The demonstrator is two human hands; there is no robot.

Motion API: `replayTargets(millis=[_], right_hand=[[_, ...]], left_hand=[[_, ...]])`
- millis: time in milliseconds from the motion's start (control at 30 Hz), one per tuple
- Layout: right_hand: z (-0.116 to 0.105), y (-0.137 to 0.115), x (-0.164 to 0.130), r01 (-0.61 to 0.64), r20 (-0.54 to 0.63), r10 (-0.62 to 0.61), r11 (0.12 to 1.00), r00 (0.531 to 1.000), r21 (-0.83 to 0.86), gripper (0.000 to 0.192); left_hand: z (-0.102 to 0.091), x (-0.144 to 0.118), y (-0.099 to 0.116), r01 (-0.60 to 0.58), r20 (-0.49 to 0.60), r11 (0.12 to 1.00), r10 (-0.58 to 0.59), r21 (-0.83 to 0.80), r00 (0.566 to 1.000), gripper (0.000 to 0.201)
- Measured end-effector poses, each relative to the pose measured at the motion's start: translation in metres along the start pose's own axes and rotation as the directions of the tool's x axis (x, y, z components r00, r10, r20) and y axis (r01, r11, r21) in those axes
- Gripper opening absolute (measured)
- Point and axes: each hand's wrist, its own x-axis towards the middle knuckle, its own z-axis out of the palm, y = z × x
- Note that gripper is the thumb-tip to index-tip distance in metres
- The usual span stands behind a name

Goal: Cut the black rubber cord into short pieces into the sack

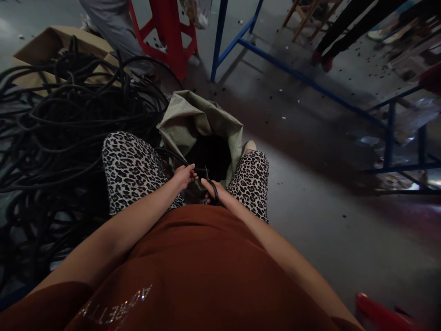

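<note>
A large tangle of black rubber cords [58,138] lay on the floor at left, partly over a flat brown cardboard sheet [51,43]. The left hand [184,175] pinched a thin black cord [170,155] between its fingertips, just above the knees. Beside it, the right hand [212,191] gripped black-handled scissors [211,183], fingers through the loop, blades pointing up. Both hands were over the mouth of an open grey-green woven sack [193,122]. A blue metal frame [296,76] stood at right.
</note>
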Motion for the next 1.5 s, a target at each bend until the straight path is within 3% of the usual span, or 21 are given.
replayTargets(millis=[800, 1033, 1500], right_hand=[[0.001, 0.003, 0.006, 0.019, 0.024, -0.018, 0.999, 1.000, -0.046, 0.064], [0.002, 0.000, 0.005, -0.006, -0.063, 0.003, 0.999, 0.998, -0.048, 0.057], [0.000, 0.004, 0.006, 0.074, -0.104, -0.084, 0.992, 0.991, -0.098, 0.044]], left_hand=[[0.001, -0.003, -0.001, -0.006, -0.009, 1.000, 0.006, 0.008, 1.000, 0.022], [0.002, -0.001, -0.002, 0.007, -0.011, 1.000, -0.007, 0.005, 1.000, 0.023], [-0.002, 0.009, -0.005, 0.017, -0.006, 0.999, -0.017, -0.050, 1.000, 0.022]])
